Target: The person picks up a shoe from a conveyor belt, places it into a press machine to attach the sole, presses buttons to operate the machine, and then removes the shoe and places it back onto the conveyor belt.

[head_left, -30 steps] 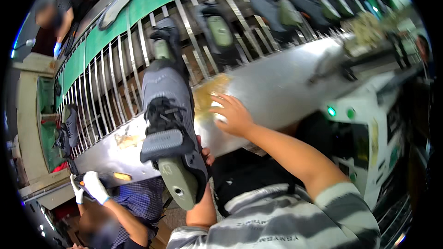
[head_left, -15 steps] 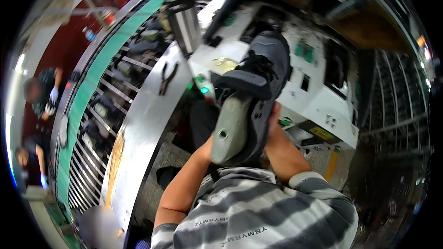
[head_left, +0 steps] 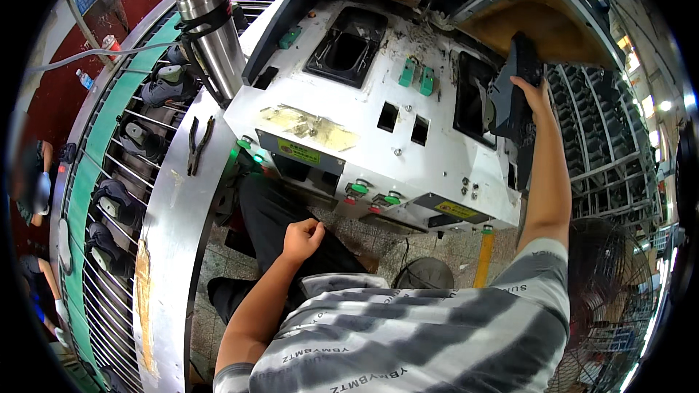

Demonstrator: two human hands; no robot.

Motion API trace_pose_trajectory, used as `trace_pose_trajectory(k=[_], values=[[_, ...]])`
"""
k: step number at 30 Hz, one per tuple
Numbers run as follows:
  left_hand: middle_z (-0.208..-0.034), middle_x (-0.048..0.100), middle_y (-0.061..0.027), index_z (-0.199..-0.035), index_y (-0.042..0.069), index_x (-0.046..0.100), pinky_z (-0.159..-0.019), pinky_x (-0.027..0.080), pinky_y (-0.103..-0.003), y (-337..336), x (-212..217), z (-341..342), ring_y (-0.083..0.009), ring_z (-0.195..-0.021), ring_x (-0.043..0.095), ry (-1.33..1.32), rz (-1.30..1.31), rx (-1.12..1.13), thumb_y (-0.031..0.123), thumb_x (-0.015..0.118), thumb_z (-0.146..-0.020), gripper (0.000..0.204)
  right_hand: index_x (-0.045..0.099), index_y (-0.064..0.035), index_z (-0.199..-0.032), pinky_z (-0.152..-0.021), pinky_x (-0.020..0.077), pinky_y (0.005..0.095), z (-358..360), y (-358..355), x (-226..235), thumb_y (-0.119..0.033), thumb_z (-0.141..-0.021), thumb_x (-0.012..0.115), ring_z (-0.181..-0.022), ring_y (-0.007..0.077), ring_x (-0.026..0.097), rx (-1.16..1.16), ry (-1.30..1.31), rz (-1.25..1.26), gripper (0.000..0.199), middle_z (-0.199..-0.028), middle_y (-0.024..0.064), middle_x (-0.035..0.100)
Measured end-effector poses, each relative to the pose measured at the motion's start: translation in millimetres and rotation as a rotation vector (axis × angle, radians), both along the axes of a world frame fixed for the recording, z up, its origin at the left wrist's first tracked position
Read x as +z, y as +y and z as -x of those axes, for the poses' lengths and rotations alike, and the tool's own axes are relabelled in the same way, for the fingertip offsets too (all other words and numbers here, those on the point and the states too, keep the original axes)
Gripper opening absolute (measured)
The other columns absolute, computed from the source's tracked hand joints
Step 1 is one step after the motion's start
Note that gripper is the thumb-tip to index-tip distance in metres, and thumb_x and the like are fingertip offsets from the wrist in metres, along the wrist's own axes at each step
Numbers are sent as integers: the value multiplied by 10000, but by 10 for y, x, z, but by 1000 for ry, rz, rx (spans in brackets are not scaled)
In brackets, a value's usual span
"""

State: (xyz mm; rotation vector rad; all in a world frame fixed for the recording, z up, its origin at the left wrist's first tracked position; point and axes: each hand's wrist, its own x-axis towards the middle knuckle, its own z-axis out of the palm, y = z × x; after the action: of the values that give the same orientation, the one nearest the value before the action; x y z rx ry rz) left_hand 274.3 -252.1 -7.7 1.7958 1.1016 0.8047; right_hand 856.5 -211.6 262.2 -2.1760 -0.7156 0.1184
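Dark grey shoe (head_left: 510, 98) is gripped by right hand (head_left: 535, 94) at the stiff sole, judged light with a soft upper; left hand (head_left: 302, 236) is loosely curled, empty.

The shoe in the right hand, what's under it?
Under the shoe, held by the right hand, is a dark opening in the white machine. The inside is too dark to see.

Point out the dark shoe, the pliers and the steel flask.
dark shoe (head_left: 510, 98), head view, on its side panel, held by the right hand (head_left: 537, 94).
pliers (head_left: 198, 144), head view, near the pivot.
steel flask (head_left: 218, 44), head view, mid-body.
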Motion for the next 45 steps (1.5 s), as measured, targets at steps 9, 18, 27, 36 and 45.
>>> trace_pose_trajectory(k=[9, 18, 27, 36, 45], values=[[-595, 574, -188, -688, 3, 630, -490, 455, -390, 76, -55, -87, -336, -514, 588, 30, -41, 19, 189, 648, -809, 222, 259, 61, -1450, -1064, 362, 389, -671, 940, -952, -481, -584, 791, -1315, 355, 427, -52, -155, 486, 1152, -1439, 267, 393], [-654, 634, -162, -730, 29, 670, -564, 505, -401, 59, 71, -103, -330, -609, 642, 206, -22, 42, 230, 632, -819, 223, 453, -30, -1385, -1073, 346, 429, 409, 209, -811, -531, -927, 438, -1290, 388, 434, 40, -459, 477, 679, -1387, 216, 466], [-869, 668, -177, -928, 65, 670, -728, 498, -445, 66, 40, -916, -389, -841, 629, 231, 61, -710, 221, 565, -837, 208, 422, -102, -851, -667, 343, 302, 1862, -2292, -2467, -194, -916, 541, -672, 131, 377, -619, 365, -878, 165, -750, 7, 384], [-790, 637, -196, -813, 35, 652, -697, 487, -474, 350, 75, -1159, -397, -785, 617, 187, -125, -554, 197, 575, -876, 190, 432, -110, -678, -535, 314, 296, 2074, -2503, -2932, -207, -876, 508, -547, 118, 335, -295, 697, -458, 233, -643, -13, 407], [-701, 641, -174, -765, 40, 663, -601, 472, -423, 495, -571, 2527, -318, -668, 640, 414, -113, 1122, 269, 564, -866, 270, 624, -32, -788, -521, 434, 274, 3712, -723, -1835, -31, -765, 665, -561, 162, 553, 1055, 52, -431, 47, -662, 56, 568]])
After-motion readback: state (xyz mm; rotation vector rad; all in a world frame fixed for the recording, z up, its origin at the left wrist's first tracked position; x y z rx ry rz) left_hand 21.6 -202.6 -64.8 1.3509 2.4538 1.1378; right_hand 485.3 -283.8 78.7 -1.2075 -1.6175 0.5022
